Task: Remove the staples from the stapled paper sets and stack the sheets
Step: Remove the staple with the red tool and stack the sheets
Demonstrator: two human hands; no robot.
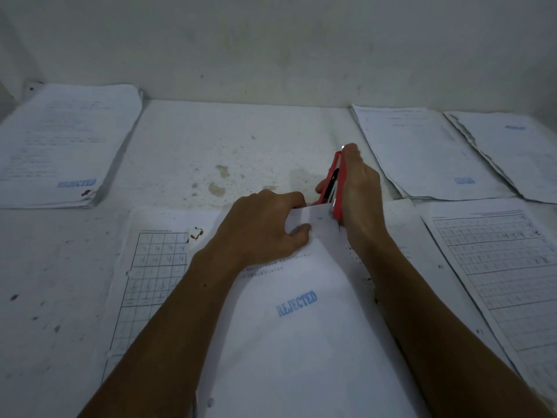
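Right hand (360,188) grips red stapler (331,184), hiding its tip behind paper set (295,327).

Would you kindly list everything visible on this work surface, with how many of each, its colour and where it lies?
Stapled white paper set stamped REJECTED: one, white with blue stamp, centre front, held at its far edge.
Red stapler-like tool: one, red with dark metal, at that set's far edge.
White grid-printed sheets: one pile, under the set, left of centre.
White table-printed sheet: one, front right.
White paper stack stamped REJECTED: one, far left.
White paper stacks with blue stamps: two, overlapping, far right.
Stained white work surface: one, beneath everything.
Left hand: pinches the set's far edge.
Right hand: grips the tool.
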